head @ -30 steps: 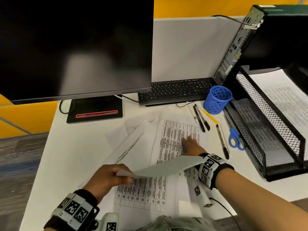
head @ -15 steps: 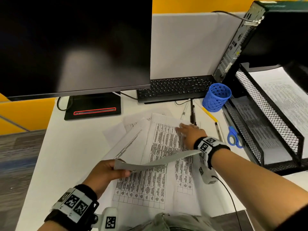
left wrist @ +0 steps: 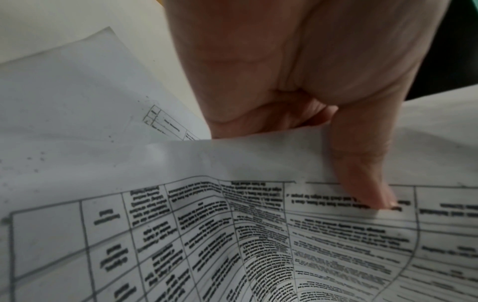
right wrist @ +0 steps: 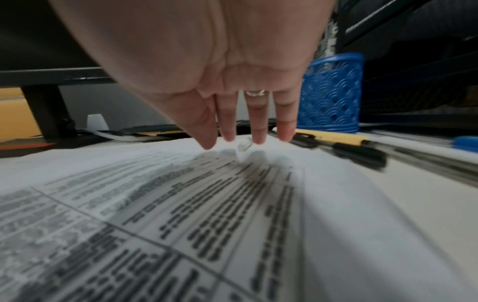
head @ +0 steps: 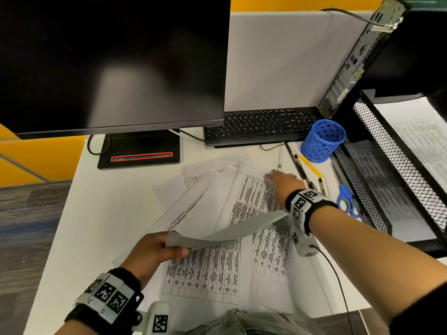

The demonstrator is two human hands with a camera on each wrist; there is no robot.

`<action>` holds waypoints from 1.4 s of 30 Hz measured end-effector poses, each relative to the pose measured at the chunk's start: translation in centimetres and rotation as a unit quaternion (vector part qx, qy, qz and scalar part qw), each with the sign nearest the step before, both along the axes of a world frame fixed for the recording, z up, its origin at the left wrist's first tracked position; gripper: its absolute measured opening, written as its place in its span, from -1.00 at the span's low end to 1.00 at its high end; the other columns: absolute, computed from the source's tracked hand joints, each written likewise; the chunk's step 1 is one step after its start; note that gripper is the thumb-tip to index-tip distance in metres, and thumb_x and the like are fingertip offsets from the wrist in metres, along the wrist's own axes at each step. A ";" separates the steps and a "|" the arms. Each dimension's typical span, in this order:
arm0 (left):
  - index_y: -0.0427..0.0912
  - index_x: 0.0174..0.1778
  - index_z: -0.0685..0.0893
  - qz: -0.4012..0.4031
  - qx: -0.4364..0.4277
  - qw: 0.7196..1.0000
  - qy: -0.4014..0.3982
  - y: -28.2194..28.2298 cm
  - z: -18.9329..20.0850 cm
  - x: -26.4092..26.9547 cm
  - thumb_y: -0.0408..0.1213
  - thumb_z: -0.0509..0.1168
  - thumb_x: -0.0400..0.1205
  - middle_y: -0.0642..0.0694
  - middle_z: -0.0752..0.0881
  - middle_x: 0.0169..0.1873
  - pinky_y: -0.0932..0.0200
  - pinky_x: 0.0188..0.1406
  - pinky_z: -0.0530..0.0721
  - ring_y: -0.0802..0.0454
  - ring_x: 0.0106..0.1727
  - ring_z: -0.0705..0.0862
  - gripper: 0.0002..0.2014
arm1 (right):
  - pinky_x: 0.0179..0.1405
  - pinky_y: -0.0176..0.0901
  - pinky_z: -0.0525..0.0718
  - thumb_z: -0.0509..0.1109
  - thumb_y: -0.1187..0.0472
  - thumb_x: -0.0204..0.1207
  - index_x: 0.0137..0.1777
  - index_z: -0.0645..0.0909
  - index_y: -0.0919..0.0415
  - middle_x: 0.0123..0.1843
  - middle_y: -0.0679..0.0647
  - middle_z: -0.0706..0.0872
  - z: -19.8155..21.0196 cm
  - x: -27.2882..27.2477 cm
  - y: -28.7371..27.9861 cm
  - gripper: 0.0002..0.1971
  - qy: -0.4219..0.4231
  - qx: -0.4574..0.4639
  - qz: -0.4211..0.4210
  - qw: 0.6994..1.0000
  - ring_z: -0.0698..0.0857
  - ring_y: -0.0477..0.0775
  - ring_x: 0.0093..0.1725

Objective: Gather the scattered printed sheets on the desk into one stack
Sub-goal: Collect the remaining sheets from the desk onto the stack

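Printed sheets (head: 212, 209) fanned across the counter (head: 96, 213); left hand (head: 154, 250) pinched one sheet (head: 229, 229), right hand (head: 283, 182) lay flat-fingered beside pens (head: 304, 170) and an empty blue cup (head: 323, 140).

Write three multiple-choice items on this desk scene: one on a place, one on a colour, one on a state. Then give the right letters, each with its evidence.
1. The scissors lie:
A) beside the mesh tray
B) on the keyboard
C) under the monitor

2. The pen cup is:
A) red
B) blue
C) green

3. The left hand:
A) lies flat on the desk
B) holds a pen
C) pinches a lifted sheet

Key: 1 A, the scissors rest on the desk against the tray's side. 2 B, its lattice wall is blue. 3 C, the thumb lies over the sheet's edge in the left wrist view.
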State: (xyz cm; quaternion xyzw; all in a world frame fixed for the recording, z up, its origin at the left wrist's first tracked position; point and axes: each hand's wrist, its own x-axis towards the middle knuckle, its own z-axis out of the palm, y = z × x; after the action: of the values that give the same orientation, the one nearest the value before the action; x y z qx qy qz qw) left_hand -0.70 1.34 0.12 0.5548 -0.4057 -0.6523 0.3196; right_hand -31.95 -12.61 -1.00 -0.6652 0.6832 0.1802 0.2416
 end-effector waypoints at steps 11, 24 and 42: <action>-0.29 -0.35 0.79 -0.005 0.003 1.000 -0.001 -0.3 -0.7 0.5 0.10 0.68 -0.14 -0.11 0.72 -0.38 0.11 -0.01 0.53 -0.02 -0.18 0.71 -0.39 | 0.33 0.25 0.50 0.39 -0.09 0.39 0.41 0.33 0.16 0.48 0.17 0.39 -0.9 -3.1 0.4 -0.36 0.069 -0.007 -0.134 0.989 0.43 0.32 0.44; -0.10 -0.23 0.88 0.048 -0.017 0.997 0.061 -1.5 1.6 -0.2 0.10 0.71 -0.27 -0.18 0.86 -0.12 0.15 -0.01 0.72 -0.01 -0.06 0.83 -0.32 | 0.11 -0.05 0.59 0.52 -0.01 0.33 0.30 0.49 0.19 0.36 0.25 0.54 0.2 -3.8 1.4 -0.42 -0.027 -0.037 -0.167 0.985 0.58 0.24 0.21; -0.05 0.03 0.62 0.120 -0.161 0.980 0.002 -6.2 6.4 -5.0 -0.45 0.39 0.52 -0.07 0.83 -0.02 0.05 -0.01 0.78 0.00 -0.01 0.82 -0.74 | 0.01 -0.01 0.62 0.32 0.41 0.50 -0.12 0.67 0.29 -0.12 0.25 0.71 12.5 0.6 4.2 -0.90 -0.386 -0.128 -0.037 0.913 0.64 0.08 -0.14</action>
State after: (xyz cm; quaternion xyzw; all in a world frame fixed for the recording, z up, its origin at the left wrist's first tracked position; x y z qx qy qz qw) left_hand -5.73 -4.81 6.57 0.5398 -0.4351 -0.5361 0.4815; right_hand -31.39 -8.45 11.55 -0.6827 0.5779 -0.1887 0.4054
